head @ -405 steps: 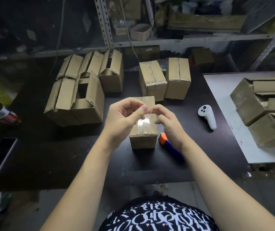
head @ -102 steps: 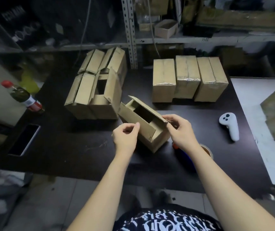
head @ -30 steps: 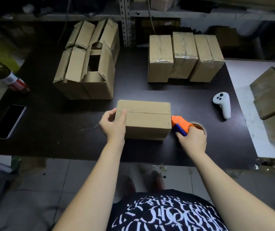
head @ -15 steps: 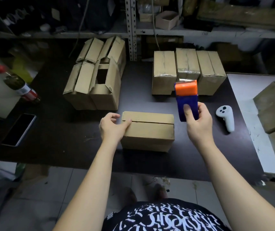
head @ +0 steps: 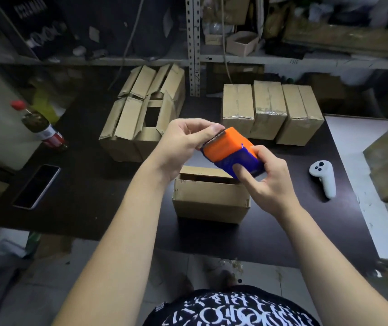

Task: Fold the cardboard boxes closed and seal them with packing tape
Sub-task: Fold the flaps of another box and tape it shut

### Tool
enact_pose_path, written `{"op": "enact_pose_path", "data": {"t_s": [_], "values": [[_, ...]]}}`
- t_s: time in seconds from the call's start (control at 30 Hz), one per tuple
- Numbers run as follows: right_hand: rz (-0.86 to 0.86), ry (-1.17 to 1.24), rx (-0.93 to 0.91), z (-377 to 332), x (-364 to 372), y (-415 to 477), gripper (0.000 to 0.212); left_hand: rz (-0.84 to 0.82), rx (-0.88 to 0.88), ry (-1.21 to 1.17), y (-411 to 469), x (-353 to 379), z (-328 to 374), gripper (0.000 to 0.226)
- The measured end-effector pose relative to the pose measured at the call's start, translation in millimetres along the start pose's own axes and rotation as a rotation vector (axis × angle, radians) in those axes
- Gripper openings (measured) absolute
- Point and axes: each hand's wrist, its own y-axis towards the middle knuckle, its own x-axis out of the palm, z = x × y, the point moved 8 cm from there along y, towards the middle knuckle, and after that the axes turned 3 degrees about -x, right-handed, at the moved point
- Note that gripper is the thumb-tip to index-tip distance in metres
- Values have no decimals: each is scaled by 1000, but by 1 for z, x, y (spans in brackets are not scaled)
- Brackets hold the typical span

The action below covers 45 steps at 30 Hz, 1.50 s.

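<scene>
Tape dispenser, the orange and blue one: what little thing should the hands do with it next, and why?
Probably pull some tape out past the toothed edge with the left hand. That hand pinches right there, the right hand grips the tape dispenser by its blue body, and the cardboard box below shows a dark gap at its top flaps.

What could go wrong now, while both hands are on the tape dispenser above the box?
1. The fingers of the left hand pinch right at the toothed edge of the tape dispenser, which the right hand grips; a slip could cut a fingertip.
2. Neither hand holds the box, and a dark gap shows between its top flaps; they may lift before the tape goes on.
</scene>
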Motion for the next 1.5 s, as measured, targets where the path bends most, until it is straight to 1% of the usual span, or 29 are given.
{"op": "enact_pose_path", "data": {"t_s": [0.07,0.13,0.23,0.37,0.43,0.5,0.53,0.63,0.77,0.8,0.87,0.93,1.03,1.1,1.17,1.3,1.4,1.5], "values": [[34,-35,-12,-1,-2,-1,37,46,39,73,-1,0,7,9],[70,-88,-14,0,-4,-2,39,127,85,115,-2,-1,11,9],[99,-157,-57,-2,-6,-2,42,251,122,93,-6,-9,13,8],[82,-194,-91,-2,-1,-2,43,302,135,127,-9,-6,11,7],[57,-224,-72,7,-1,-4,42,361,145,95,-11,-10,11,9],[49,-239,1,24,-7,-10,44,448,179,13,-12,-28,14,10],[53,-245,34,30,-11,-15,45,469,201,9,-11,-37,18,9],[49,-290,85,38,-17,-21,48,443,199,90,-8,-43,22,8],[44,-322,135,39,-18,-15,56,377,53,98,-9,-38,-5,17],[30,-307,156,41,-19,-14,60,347,30,134,-12,-38,-13,24],[-44,-247,213,46,-18,-14,70,267,-7,211,-20,-38,-29,45],[-120,-208,246,49,-16,-14,75,169,-38,267,-27,-37,-44,66],[-151,-238,210,49,-16,-9,69,38,-106,377,-33,-35,-73,92],[-158,-265,180,50,-15,-6,66,25,-136,442,-34,-35,-89,100],[-167,-319,163,49,-15,-5,66,42,-156,487,-34,-35,-102,102],[-147,-412,93,45,-18,0,63,54,-171,429,-37,-35,-118,101],[-135,-383,68,43,-19,6,60,103,-160,403,-38,-36,-128,98],[-151,-316,63,39,-14,10,53,163,-158,374,-36,-37,-137,94]]}}
